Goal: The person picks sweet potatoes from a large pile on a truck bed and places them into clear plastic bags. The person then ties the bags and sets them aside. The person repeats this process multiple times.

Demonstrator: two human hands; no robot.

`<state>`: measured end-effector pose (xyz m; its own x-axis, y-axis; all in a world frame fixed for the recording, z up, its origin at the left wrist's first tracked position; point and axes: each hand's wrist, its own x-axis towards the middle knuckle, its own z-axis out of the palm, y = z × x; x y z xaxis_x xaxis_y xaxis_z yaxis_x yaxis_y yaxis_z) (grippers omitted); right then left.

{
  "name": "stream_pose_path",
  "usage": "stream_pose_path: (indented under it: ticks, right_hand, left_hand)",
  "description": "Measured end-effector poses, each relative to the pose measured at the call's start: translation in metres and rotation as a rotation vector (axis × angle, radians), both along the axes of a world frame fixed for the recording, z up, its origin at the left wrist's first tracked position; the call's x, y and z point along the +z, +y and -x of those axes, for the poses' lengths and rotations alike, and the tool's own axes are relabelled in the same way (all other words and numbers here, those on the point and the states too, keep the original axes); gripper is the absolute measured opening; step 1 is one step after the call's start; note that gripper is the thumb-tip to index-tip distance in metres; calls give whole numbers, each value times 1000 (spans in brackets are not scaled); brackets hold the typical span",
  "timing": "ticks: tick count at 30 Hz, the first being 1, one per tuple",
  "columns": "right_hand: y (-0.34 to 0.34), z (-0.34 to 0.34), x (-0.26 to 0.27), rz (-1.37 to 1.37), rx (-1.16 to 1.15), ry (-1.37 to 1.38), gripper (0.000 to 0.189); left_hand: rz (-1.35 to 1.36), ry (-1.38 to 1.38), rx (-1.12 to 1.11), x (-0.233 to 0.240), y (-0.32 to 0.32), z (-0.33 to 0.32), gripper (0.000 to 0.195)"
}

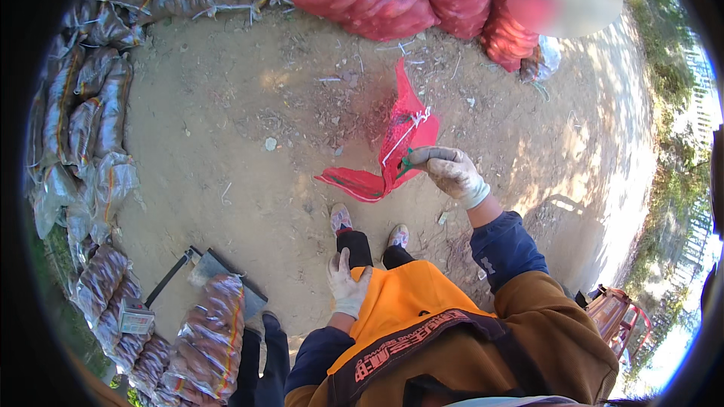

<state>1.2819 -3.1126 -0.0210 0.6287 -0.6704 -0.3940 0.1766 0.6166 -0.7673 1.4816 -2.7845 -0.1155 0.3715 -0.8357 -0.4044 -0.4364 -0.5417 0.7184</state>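
In a soiled white glove, my right hand (449,174) pinches the green tie (406,165) of a red mesh sack (390,147). The sack hangs limp and crumpled over the dirt ground, with a white drawstring (416,118) along its side. Also gloved, my left hand (346,284) is low beside the orange apron (407,299), its fingers slightly apart and nothing visible in it. Whether it presses on the apron is hard to tell.
Full red mesh sacks (390,5) lie at the top. Clear plastic bags of root vegetables (85,107) are stacked along the left. At the lower left, a large filled bag (209,333) leans by a platform scale (254,294), near another person's legs (271,356).
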Motion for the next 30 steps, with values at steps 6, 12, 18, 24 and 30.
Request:
stream_pose_path:
  ticks: [6, 12, 18, 24, 30]
  right_hand:
    - [30, -33, 163, 126, 295, 9, 36]
    - [35, -26, 232, 21, 179, -229, 41]
    - [7, 16, 261, 24, 182, -378, 41]
    - [-9, 30, 259, 11, 419, -77, 35]
    - [27, 14, 244, 117, 983, 93, 41]
  left_hand:
    - [457, -294, -334, 204, -149, -48, 90]
    - [65, -60, -395, 282, -163, -44, 51]
    - [170, 159, -121, 343, -148, -3, 33]
    - [155, 335, 504, 327, -125, 48, 42]
    - [306, 1087, 800, 346, -95, 84, 37]
